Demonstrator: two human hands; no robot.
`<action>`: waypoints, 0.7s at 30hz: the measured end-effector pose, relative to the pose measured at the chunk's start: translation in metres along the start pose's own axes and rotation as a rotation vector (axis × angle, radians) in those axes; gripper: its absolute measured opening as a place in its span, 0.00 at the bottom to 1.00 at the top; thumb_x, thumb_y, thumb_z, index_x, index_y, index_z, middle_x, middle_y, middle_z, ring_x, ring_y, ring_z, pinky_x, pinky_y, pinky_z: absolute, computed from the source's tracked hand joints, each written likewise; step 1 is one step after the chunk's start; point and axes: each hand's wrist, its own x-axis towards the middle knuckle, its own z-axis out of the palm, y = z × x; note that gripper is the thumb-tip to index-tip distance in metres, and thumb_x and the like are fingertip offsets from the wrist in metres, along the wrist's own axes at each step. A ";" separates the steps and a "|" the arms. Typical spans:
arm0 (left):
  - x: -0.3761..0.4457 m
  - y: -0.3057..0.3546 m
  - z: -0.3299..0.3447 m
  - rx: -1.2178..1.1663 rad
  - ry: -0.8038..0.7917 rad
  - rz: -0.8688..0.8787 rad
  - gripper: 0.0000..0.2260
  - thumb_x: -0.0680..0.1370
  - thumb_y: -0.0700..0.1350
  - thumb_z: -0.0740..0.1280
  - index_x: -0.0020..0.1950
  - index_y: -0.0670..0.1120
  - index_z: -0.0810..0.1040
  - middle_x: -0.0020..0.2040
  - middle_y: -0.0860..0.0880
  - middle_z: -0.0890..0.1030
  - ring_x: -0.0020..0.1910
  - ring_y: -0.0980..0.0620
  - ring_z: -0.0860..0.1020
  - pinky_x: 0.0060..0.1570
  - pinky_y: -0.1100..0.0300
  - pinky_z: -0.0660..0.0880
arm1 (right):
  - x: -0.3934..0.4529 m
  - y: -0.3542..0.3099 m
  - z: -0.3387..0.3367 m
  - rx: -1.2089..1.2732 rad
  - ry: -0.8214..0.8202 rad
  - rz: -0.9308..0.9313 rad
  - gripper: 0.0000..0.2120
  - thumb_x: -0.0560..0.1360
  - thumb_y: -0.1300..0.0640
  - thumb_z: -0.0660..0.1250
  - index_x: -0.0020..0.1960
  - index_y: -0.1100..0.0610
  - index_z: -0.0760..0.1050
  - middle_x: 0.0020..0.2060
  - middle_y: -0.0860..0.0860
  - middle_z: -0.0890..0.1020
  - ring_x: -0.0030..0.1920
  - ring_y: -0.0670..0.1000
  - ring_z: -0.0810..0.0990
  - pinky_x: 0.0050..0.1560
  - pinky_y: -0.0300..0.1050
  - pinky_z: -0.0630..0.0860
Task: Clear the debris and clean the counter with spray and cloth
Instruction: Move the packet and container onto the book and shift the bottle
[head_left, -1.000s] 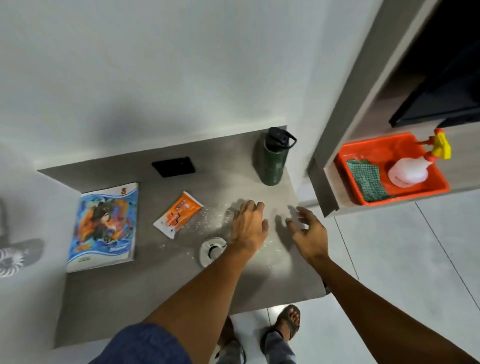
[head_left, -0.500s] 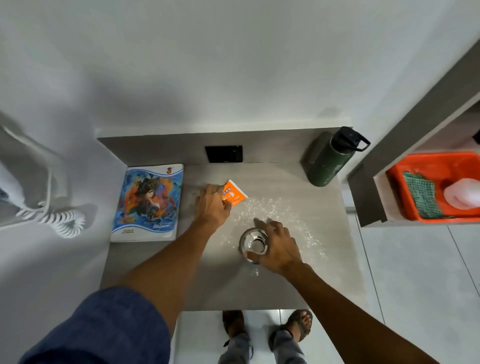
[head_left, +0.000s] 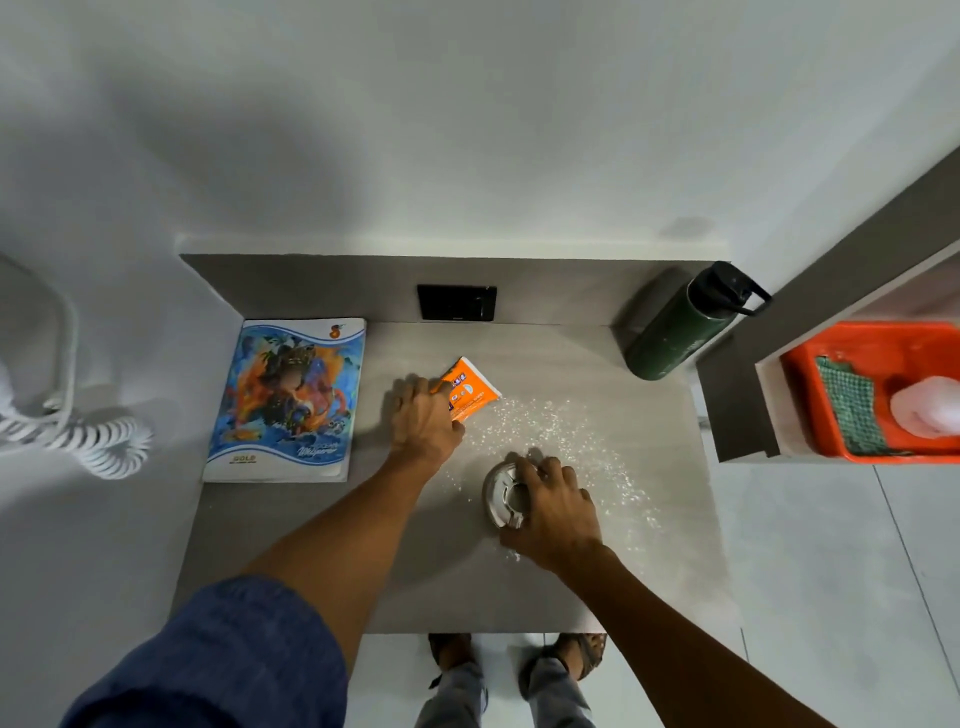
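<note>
An orange and white sachet (head_left: 470, 388) lies on the grey counter (head_left: 291, 545), its left part under the fingers of my left hand (head_left: 423, 415), which grips it. My right hand (head_left: 553, 506) closes over a small round metal lid-like object (head_left: 501, 493) near the counter's middle. White powder (head_left: 561, 431) is scattered over the counter to the right of the sachet. On a shelf at the right, an orange tray (head_left: 800, 387) holds a green cloth (head_left: 849, 402) and a white spray bottle (head_left: 927, 413), partly cut off by the frame edge.
A colourful notebook (head_left: 288, 400) lies at the counter's left. A dark green flask (head_left: 680, 325) stands at the back right corner. A black socket plate (head_left: 457, 302) sits on the back panel. A white coiled cord (head_left: 83, 434) hangs on the left wall. My feet (head_left: 519, 654) show below the counter edge.
My left hand moved left from the powder onto the orange sachet. My right hand came in from the counter's right edge and closed over the round metal object. The view shifted left.
</note>
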 end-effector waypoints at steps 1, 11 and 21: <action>0.001 -0.002 -0.001 -0.005 0.008 -0.004 0.32 0.79 0.59 0.76 0.79 0.49 0.73 0.73 0.40 0.76 0.74 0.40 0.73 0.75 0.48 0.71 | 0.001 -0.001 -0.001 -0.021 -0.010 -0.005 0.54 0.70 0.34 0.78 0.87 0.47 0.57 0.79 0.54 0.67 0.77 0.61 0.69 0.73 0.58 0.76; -0.010 -0.066 -0.010 -0.191 0.142 -0.142 0.32 0.77 0.66 0.73 0.75 0.50 0.78 0.74 0.41 0.77 0.76 0.37 0.74 0.75 0.41 0.74 | 0.040 -0.051 -0.023 -0.036 0.043 -0.080 0.49 0.68 0.32 0.76 0.83 0.48 0.63 0.73 0.55 0.72 0.72 0.61 0.74 0.67 0.59 0.80; 0.005 -0.189 -0.023 -0.268 0.437 -0.331 0.35 0.75 0.62 0.78 0.77 0.45 0.79 0.74 0.39 0.79 0.74 0.33 0.75 0.75 0.40 0.69 | 0.107 -0.167 -0.044 -0.076 0.052 -0.279 0.51 0.71 0.30 0.77 0.85 0.49 0.61 0.76 0.57 0.71 0.75 0.61 0.72 0.71 0.61 0.78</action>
